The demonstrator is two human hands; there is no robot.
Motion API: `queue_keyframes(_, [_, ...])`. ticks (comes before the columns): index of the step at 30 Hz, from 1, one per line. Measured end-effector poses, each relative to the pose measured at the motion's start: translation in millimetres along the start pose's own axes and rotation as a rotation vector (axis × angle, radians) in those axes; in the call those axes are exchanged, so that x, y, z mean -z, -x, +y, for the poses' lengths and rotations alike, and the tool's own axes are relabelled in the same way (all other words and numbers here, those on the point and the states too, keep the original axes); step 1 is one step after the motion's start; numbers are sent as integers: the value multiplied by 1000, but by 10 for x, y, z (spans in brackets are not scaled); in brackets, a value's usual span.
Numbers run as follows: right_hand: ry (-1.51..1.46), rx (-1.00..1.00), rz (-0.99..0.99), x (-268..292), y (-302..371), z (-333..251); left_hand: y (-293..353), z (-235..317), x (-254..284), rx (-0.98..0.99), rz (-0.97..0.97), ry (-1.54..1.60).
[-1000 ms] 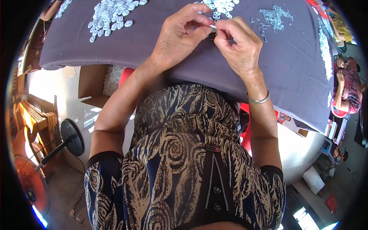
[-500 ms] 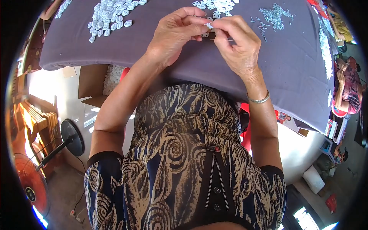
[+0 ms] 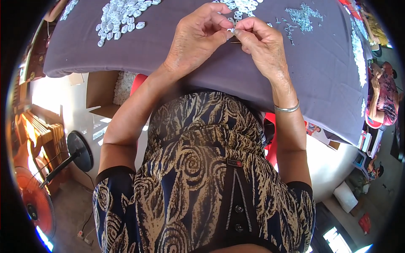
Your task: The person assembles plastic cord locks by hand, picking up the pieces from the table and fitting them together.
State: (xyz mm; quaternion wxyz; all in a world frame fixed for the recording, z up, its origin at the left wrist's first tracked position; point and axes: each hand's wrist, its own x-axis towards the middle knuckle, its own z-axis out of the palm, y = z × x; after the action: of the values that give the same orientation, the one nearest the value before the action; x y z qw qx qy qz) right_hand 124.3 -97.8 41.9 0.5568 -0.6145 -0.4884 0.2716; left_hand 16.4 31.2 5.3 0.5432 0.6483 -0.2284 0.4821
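Thumb and pointing finger of the left hand (image 3: 192,44) pinch a tiny white piece (image 3: 230,30), and the other fingers of that hand are bent and a little spread. The right hand (image 3: 270,50) is up close beside it, with its thumb and first finger pinching at the same tiny white piece. It is so small that I can't tell its shape from here. It sits between the two hands, up over the cloth-covered surface (image 3: 126,52), which is dark purple-grey. Just under the right fingers is a thin brown thing (image 3: 236,41), too small to make out.

To the left of the hands lies a big heap of white oval pieces (image 3: 122,17) with holes in them. More white pieces (image 3: 240,6) lie just past the fingertips. Over on the right is a pile of little silvery bits (image 3: 306,19), maybe pins or screws; I can't tell which. A silver bangle (image 3: 287,109) goes around the right wrist.

Down on the left, an open cardboard box (image 3: 99,90) has white bits (image 3: 124,88) inside. A red fan (image 3: 38,202) stands lower down. At the far right, another person (image 3: 386,97) sits near the surface.
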Motion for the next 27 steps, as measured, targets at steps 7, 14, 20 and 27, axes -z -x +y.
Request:
queue_keyframes(7, [18,11,45,-36,16,24,-56,378,-106,770,254,-55])
queue_keyframes(14, [-101,22,52,-38,12,58,-45,366,-74,848,222,-96])
queue_keyframes(20, [-55,7,51,-54,10,39,-63,403,-9,858,180,-173])
queue_keyframes(27, [-265,-30,380,474,-53,-224,-33,387,-17,811,254,-214])
